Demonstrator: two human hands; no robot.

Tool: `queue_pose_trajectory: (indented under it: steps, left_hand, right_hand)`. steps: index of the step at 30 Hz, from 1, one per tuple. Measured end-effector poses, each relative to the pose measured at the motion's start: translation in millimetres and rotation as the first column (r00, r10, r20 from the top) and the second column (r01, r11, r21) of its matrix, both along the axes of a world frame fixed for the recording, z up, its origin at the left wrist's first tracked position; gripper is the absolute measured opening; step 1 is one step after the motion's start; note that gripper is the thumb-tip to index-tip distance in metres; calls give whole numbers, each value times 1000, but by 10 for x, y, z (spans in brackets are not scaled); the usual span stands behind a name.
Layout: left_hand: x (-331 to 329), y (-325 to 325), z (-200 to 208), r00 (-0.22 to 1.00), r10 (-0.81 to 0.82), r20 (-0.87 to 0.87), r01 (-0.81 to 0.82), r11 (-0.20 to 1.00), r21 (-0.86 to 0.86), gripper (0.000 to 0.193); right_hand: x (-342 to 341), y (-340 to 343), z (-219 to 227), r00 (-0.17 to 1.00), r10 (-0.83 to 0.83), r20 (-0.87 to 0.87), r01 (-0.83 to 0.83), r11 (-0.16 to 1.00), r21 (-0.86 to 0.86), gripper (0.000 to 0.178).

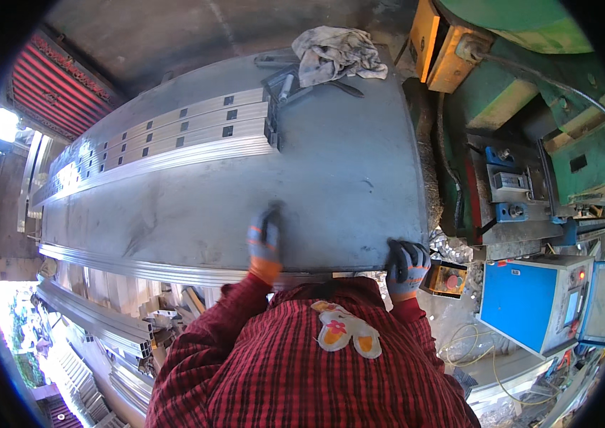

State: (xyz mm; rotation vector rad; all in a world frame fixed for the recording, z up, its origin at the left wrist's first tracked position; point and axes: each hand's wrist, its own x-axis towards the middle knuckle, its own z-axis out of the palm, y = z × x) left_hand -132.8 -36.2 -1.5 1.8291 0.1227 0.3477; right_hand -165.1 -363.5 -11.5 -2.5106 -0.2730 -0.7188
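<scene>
My left hand (pixel 265 246), in a grey and orange glove with dark fingers, is over the near middle of the grey metal table (pixel 331 185). Its fingers are smeared by motion, and I cannot make out anything in them. My right hand (pixel 408 268), gloved alike, rests at the table's near right corner with its fingers apart and nothing seen in them. Farther left on the table lie several long silvery metal profiles (pixel 195 132) side by side, with square holes cut along them. Both hands are apart from these profiles.
A stained rag (pixel 338 55) and some metal pieces (pixel 286 85) lie at the table's far end. On the right stands a green press (pixel 498 107) with a die (pixel 513 182), and nearer a blue-sided cabinet (pixel 520 299). More profiles (pixel 95 314) are stacked at the lower left.
</scene>
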Motion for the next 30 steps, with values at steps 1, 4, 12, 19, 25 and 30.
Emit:
queue_pose_trajectory:
  steps: [1, 4, 12, 19, 25, 30]
  left_hand:
    - [171, 280, -89, 985, 156, -67, -168, 842, -512, 50]
    - [784, 1452, -94, 916, 348, -200, -383, 608, -695, 83]
    - [1848, 3272, 13, 732, 546, -408, -666, 443, -600, 77]
    - [2184, 4161, -382, 845, 502, -185, -462, 511, -725, 23]
    - [2432, 4279, -270, 839, 504, -205, -475, 496, -727, 22]
    - [2647, 4475, -184, 870, 469, -148, -438, 601, -669, 24]
  right_hand:
    - [-8, 20, 18, 1000, -13, -4, 13, 1000, -5, 38]
    - [-7, 59, 61, 999, -42, -21, 42, 999, -21, 36]
    - [-20, 56, 30, 994, -97, -54, 93, 993, -79, 33]
    - [1, 146, 91, 982, -177, -61, 169, 979, -118, 28]
    - [50, 204, 73, 982, -189, -2, 186, 969, -163, 25]
    - [73, 210, 15, 979, -200, 40, 204, 958, -203, 23]
